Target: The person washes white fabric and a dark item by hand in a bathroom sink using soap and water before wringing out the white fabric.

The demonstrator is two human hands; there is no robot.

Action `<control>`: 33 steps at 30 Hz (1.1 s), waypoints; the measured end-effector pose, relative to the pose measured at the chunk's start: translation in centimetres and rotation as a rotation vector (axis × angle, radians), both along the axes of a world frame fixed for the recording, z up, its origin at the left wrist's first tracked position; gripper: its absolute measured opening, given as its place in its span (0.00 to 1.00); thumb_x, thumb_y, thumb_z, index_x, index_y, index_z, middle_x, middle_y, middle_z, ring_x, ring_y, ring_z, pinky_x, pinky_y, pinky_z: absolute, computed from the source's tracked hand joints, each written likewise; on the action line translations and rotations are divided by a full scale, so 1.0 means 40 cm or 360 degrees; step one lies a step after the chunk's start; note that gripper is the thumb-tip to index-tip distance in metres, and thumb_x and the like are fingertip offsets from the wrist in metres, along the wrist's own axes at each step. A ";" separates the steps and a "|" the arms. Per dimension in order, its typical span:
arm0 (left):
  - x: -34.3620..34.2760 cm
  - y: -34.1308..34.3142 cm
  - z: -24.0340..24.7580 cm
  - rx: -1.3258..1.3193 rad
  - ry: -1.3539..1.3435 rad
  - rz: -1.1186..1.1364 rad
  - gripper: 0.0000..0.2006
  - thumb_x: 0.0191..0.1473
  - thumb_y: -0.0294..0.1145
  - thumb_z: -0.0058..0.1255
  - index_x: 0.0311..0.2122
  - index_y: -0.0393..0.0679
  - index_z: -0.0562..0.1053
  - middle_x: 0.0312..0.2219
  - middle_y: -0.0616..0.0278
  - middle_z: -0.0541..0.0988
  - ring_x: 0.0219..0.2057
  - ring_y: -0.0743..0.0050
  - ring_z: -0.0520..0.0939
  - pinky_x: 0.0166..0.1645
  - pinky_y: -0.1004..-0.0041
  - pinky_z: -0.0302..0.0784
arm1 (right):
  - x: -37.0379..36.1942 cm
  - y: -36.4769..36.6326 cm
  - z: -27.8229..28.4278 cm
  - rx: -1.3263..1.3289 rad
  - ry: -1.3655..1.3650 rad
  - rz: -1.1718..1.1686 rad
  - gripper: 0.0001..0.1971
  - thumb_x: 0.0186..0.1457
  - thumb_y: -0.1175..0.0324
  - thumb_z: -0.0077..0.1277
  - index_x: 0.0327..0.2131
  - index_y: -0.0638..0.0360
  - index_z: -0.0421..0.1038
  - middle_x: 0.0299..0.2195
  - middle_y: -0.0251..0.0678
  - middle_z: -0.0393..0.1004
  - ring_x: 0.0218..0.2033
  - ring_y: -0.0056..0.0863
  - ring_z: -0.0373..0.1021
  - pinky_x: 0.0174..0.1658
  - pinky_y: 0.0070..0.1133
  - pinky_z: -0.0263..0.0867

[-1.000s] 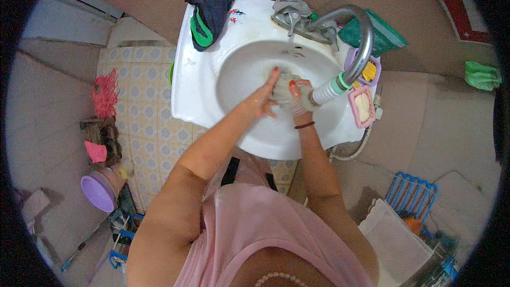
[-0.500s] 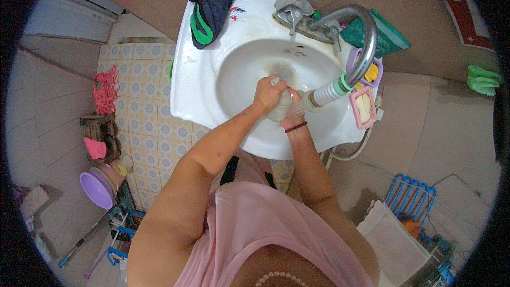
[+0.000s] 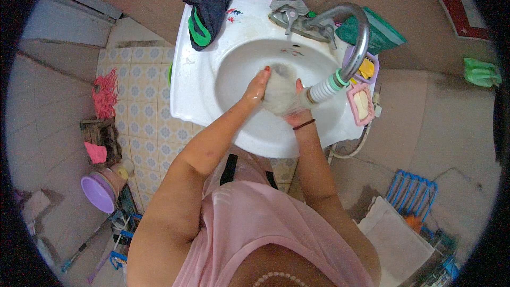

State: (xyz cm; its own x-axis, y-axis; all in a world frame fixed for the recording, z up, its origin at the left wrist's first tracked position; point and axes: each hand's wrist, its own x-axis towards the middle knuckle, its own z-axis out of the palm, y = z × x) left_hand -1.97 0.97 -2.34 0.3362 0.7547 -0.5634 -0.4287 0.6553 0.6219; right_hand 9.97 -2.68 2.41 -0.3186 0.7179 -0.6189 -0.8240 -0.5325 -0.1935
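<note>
Over the basin of a white sink (image 3: 186, 87), a wet, pale grey cloth (image 3: 280, 94) is spread between my two hands. My left hand (image 3: 257, 86) grips its left edge, the fingertips up near the drain. On the opposite side my right hand (image 3: 299, 116), with a dark bracelet at the wrist, holds the cloth, thumb upward; its other fingers are mostly hidden under it. A bent metal faucet (image 3: 363, 34) with a ribbed white nozzle (image 3: 323, 92) ends right beside my right hand. Water appears to run from it onto the cloth.
A dark cloth with a green band (image 3: 208, 13) lies on the sink's back left corner. Faucet handles (image 3: 289, 18) and a grey rag (image 3: 289, 2) are at the back. Along the right rim stand a pink soap dish (image 3: 361, 104), a purple dish (image 3: 376, 64) and a green packet (image 3: 372, 32).
The cloth was bunched tightly between my hands; now it is opened out wider. My left hand has moved left and my right hand slightly right, so they are farther apart.
</note>
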 end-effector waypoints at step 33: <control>-0.158 0.097 0.203 0.0799 0.0824 -0.0584 0.08 0.43 0.32 0.45 0.29 0.41 0.67 0.25 0.67 0.70 0.28 0.81 0.68 0.34 0.82 0.62 | 0.139 -0.073 0.088 0.0596 -0.1806 0.0150 0.10 0.40 0.71 0.50 0.28 0.64 0.66 0.26 0.30 0.67 0.28 0.16 0.62 0.32 0.15 0.59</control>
